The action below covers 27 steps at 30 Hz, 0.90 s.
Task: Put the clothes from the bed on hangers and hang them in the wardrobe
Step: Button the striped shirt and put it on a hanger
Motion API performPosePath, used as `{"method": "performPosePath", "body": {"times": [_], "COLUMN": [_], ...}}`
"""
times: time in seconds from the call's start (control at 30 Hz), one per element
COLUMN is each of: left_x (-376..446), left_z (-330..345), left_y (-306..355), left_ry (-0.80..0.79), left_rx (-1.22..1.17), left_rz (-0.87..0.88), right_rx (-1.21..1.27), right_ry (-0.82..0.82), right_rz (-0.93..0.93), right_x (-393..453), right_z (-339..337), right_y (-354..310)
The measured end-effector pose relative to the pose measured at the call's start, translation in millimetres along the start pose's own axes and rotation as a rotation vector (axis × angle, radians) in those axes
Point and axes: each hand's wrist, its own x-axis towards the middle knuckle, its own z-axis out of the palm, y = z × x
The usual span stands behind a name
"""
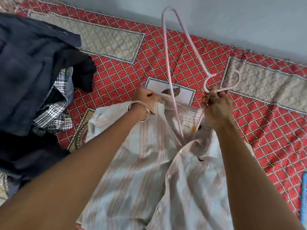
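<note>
The right hand grips the pink hanger near its hook. The left hand pinches the striped shirt collar just left of the hanger's arm inside it.

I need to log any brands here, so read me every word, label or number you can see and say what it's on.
No text can be read.
Shirt neck label: a faint line of print, too small and blurred to read.
Small dark tag beside it: no legible marks.
Hanger, bedspread, dark clothes: no writing visible.
</note>
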Motion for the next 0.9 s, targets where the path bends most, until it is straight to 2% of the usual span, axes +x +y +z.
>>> {"method": "performPosePath", "body": {"times": [0.1, 0.23, 0.33, 0.43, 0.57, 0.7, 0.9], "left_x": [-2, -2, 0, 2, 5, -1, 0], "left_z": [-17, -25, -23, -18, -15, -1, 29], "left_y": [7, 9, 8, 6, 11, 32, 63], "left_ry": [-0.09, -0.092, -0.066, -0.055, -0.027, -0.055, -0.128], "left_rx": [-0.131, -0.234, -0.245, -0.211, -0.026, 0.02, -0.235], "left_rz": [-0.082, -0.187, -0.225, -0.246, -0.14, -0.068, -0.1], "right_rx": [-0.078, -0.447, -0.5, -0.75, -0.993, -1.112, -1.121], "right_ry": [-0.116, -0.161, -0.082, 0.043, 0.114, 0.073, -0.06], "right_rz": [0.032, -0.034, -0.009, -0.021, 0.012, -0.037, -0.038], "right_x": [-3, -19, -39, -55, -62, -62, 4], "right_z": [-12, -37, -57, -81, -103, -81, -19], "right_y": [-10, -29, -40, -41, -21, -21, -41]}}
